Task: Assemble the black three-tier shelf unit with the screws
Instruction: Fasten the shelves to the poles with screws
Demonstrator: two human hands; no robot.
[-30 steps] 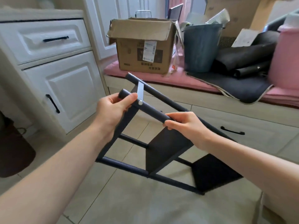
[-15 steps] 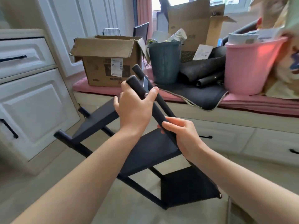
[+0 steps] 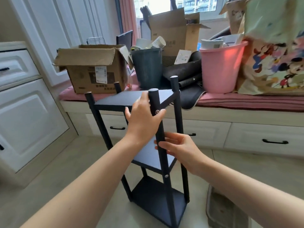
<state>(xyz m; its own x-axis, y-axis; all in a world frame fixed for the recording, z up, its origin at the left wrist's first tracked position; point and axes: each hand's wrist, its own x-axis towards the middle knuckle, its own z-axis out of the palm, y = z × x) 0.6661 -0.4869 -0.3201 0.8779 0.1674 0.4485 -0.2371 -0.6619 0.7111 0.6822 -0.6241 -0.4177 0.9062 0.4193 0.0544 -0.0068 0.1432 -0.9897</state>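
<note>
1. The left hand [image 3: 142, 120] has a loose, narrow grip around the near front post [image 3: 158, 129] just under the top tier; the right hand [image 3: 178, 148] curls its fingers round the same post lower down.
2. The black shelf unit [image 3: 148, 145], tipped and slanted half a second ago, now stands upright on the floor [image 3: 65, 170] in front of the window seat [image 3: 246, 102].
3. Screws [image 3: 157, 111] show at the joints, so assembly looks nearly done.
</note>
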